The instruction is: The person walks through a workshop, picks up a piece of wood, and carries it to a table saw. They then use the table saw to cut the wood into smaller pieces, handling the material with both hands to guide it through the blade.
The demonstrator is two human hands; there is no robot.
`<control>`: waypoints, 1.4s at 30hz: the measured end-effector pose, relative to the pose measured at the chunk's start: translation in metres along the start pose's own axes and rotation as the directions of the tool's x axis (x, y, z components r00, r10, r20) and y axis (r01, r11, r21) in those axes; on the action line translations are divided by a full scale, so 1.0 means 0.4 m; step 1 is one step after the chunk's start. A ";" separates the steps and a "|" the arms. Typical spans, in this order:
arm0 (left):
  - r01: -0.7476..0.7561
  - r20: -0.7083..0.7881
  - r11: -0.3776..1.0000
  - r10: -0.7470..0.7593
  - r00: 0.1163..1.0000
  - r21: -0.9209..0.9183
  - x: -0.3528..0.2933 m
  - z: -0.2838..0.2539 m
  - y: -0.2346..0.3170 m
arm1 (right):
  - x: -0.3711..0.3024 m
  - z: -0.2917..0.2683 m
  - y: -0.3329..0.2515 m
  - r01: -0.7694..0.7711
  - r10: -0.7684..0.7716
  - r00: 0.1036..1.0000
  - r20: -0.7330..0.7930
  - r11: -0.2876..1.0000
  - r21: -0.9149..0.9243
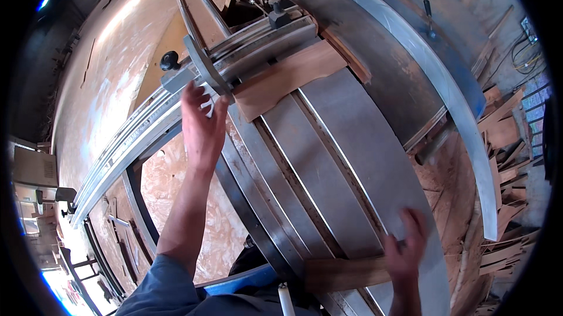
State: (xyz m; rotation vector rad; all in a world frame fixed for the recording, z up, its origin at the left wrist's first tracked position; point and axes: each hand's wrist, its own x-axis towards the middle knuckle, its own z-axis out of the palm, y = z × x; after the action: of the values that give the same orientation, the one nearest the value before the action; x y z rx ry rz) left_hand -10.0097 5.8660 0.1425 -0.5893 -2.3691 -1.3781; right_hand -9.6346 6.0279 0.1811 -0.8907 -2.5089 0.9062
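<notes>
My left hand [202, 125] is beside the metal stop [204, 65] on the saw's fence, thumb and curled fingers apart; I see nothing held. A brown wooden board [290, 78] with one wavy edge lies against the fence [267, 40], its left end by the stop. My right hand [409, 248], slightly blurred, is over the near right of the grey slotted metal table [375, 134], thumb and fingers apart. Just left of its wrist lies a second, darker wooden board [346, 274]; whether the hand touches it cannot be told.
A black knob [169, 60] sits on the fence left of the stop, and a black clamp knob [279, 16] farther right. A long curved-looking grey guard [431, 61] spans the right side. Wood offcuts [509, 158] are piled beyond it. A large pale panel [111, 40] lies at left.
</notes>
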 end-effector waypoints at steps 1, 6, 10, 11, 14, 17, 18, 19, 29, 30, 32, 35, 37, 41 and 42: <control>0.030 0.087 0.993 -0.040 0.995 0.113 0.021 0.002 -0.021 | 0.135 0.075 -0.048 0.173 -0.171 0.983 0.063 0.985 -0.027; 0.049 0.166 0.946 -0.107 0.980 0.321 0.090 -0.011 -0.019 | 0.501 0.413 -0.145 0.491 -0.481 0.871 0.095 0.857 -0.160; 0.076 0.219 0.993 -0.094 0.971 0.091 0.099 -0.008 -0.053 | 0.626 0.532 -0.145 0.472 -0.449 0.882 0.146 0.831 -0.295; 0.087 0.238 0.992 -0.106 0.965 0.089 0.103 -0.017 -0.050 | 0.639 0.551 -0.148 0.484 -0.444 0.875 0.194 0.821 -0.304; 0.037 0.245 0.999 -0.032 0.969 -0.016 0.123 -0.022 -0.052 | 0.647 0.576 -0.148 0.493 -0.445 0.869 0.217 0.822 -0.286; 0.057 0.285 0.998 -0.050 0.957 -0.018 0.133 -0.030 -0.053 | 0.651 0.600 -0.140 0.507 -0.474 0.862 0.182 0.825 -0.251; 0.069 0.300 0.997 -0.060 0.952 -0.022 0.135 -0.031 -0.056 | 0.653 0.604 -0.137 0.512 -0.484 0.859 0.167 0.824 -0.244; 0.073 0.296 0.996 -0.057 0.954 -0.042 0.132 -0.027 -0.054 | 0.655 0.607 -0.134 0.508 -0.481 0.861 0.163 0.824 -0.252; 0.051 0.309 0.997 -0.031 0.951 -0.055 0.123 -0.022 -0.062 | 0.674 0.619 -0.140 0.495 -0.459 0.869 0.186 0.821 -0.287; 0.051 0.316 0.997 -0.029 0.948 -0.059 0.125 -0.024 -0.062 | 0.675 0.620 -0.141 0.495 -0.459 0.869 0.185 0.820 -0.288; 0.071 0.310 0.991 -0.031 0.950 -0.117 0.130 -0.027 -0.056 | 0.672 0.618 -0.144 0.483 -0.445 0.875 0.190 0.823 -0.299; 0.096 0.326 0.987 -0.048 0.944 -0.132 0.140 -0.030 -0.051 | 0.676 0.615 -0.143 0.478 -0.443 0.878 0.179 0.824 -0.306; 0.098 0.338 0.990 -0.058 0.939 -0.103 0.136 -0.028 -0.054 | 0.676 0.619 -0.139 0.481 -0.452 0.877 0.163 0.826 -0.293; 0.084 0.350 0.995 -0.060 0.935 -0.051 0.129 -0.030 -0.066 | 0.673 0.616 -0.145 0.475 -0.444 0.880 0.168 0.829 -0.296; 0.085 0.353 0.995 -0.064 0.933 -0.045 0.129 -0.032 -0.070 | 0.672 0.616 -0.148 0.469 -0.432 0.883 0.182 0.827 -0.310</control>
State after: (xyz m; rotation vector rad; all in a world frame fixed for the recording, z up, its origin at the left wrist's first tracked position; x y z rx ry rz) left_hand -10.0672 5.8515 0.1528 -0.8324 -2.6590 -1.4855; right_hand -9.9826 6.0554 0.0612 -0.2983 -2.8404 0.3674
